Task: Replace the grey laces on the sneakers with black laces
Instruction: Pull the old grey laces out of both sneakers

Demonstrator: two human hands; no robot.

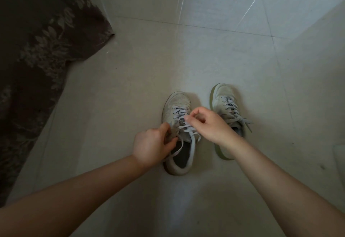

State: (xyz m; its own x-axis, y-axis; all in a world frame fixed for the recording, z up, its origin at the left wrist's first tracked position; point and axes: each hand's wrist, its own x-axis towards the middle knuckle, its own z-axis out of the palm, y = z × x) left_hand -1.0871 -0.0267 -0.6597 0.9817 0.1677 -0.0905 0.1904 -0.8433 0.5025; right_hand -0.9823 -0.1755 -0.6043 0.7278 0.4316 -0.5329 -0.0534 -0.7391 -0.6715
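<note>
Both hands pinch the grey lace (pixel 186 127) on the left shoe (pixel 177 134), left hand (pixel 153 145) near its tongue, right hand (pixel 209 122) just above

Both bare forearms reaching forward, left hand (pixel 153 146) curling its fingers in a grip, right hand (pixel 207 122) pinching thumb against fingertips, slightly farther.

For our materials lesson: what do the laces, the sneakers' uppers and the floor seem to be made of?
Laces: flat woven fabric, matte; they bend and flop limply.
Sneakers: uppers look like smooth leather or a synthetic, dull and scuffed, with punched holes at the toe; which one cannot be told.
Floor: glazed tile, probably ceramic; straight grout lines and a soft sheen.
</note>
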